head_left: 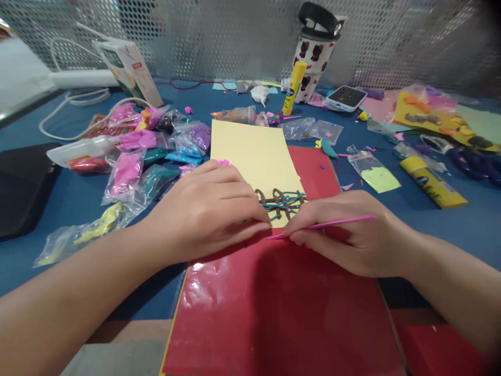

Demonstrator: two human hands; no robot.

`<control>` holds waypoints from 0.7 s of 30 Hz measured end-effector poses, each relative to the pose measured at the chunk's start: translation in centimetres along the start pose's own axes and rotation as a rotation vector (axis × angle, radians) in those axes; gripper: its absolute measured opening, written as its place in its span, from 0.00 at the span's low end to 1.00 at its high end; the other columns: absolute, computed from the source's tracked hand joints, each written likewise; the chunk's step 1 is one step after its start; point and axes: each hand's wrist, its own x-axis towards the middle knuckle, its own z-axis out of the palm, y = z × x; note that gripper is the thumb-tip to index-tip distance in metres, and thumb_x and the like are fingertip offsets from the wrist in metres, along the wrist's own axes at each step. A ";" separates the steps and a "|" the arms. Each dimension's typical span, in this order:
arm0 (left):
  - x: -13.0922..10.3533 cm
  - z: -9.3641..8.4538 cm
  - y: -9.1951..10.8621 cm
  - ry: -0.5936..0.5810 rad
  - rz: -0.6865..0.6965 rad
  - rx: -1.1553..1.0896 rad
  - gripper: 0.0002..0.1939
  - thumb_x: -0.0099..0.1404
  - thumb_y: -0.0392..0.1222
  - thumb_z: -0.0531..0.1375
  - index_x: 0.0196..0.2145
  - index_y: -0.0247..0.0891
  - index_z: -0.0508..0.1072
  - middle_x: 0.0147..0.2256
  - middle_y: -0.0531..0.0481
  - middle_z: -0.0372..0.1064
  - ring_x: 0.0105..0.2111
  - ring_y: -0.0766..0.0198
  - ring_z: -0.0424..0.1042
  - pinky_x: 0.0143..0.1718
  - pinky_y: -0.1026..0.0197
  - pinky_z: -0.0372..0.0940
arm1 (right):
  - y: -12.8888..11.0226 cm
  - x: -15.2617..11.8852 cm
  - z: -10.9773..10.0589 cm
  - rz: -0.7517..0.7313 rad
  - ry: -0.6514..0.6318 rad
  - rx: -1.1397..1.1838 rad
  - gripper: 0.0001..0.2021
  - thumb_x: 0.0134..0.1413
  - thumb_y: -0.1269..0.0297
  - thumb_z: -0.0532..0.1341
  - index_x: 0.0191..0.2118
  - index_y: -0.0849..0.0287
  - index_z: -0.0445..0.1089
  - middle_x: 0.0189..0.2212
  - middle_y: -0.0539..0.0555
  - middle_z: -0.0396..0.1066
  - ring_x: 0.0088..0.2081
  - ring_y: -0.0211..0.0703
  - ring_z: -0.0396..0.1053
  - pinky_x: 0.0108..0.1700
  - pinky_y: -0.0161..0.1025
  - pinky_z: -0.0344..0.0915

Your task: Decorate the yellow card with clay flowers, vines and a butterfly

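A pale yellow sheet of paper point(254, 151) lies on a red folder point(235, 313). Along its near edge run brown and teal clay strands point(279, 202), looped and crossed over each other. My left hand point(211, 209) rests on the left side of the sheet, fingers bent, thumb and index fingertips together by the strands; what they pinch, if anything, is hidden. In my right hand point(348, 230) a thin pink modelling tool point(336, 223) is gripped between thumb and fingers. Its tip points left, just below the sheet's near edge, close to my left fingertips.
Bags of coloured clay point(127, 172) crowd the left. Behind stand a drink carton point(131, 70), a patterned tumbler point(315, 62) and a glue stick point(293, 89). A phone point(346, 98), a yellow glue tube point(432, 183) and a green clay bag point(378, 177) lie right.
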 end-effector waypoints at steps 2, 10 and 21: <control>0.0 0.0 0.0 0.009 0.002 0.001 0.06 0.67 0.43 0.59 0.35 0.42 0.75 0.31 0.56 0.76 0.33 0.63 0.69 0.37 0.59 0.59 | 0.0 0.0 0.0 -0.001 -0.003 -0.003 0.06 0.59 0.71 0.58 0.36 0.59 0.73 0.28 0.47 0.77 0.27 0.30 0.72 0.29 0.27 0.63; -0.1 0.2 -0.1 -0.006 -0.008 0.000 0.05 0.67 0.44 0.59 0.36 0.44 0.74 0.31 0.56 0.77 0.34 0.63 0.70 0.37 0.58 0.60 | 0.1 0.0 0.0 -0.008 0.016 0.033 0.06 0.58 0.72 0.58 0.36 0.58 0.73 0.28 0.48 0.76 0.27 0.29 0.71 0.30 0.26 0.63; 0.1 0.1 -0.2 -0.020 0.021 0.005 0.07 0.67 0.45 0.58 0.35 0.44 0.75 0.31 0.57 0.76 0.33 0.61 0.69 0.35 0.57 0.59 | -0.3 -0.3 -0.4 -0.087 -0.125 0.206 0.04 0.58 0.72 0.60 0.37 0.59 0.72 0.29 0.49 0.77 0.28 0.30 0.71 0.30 0.27 0.63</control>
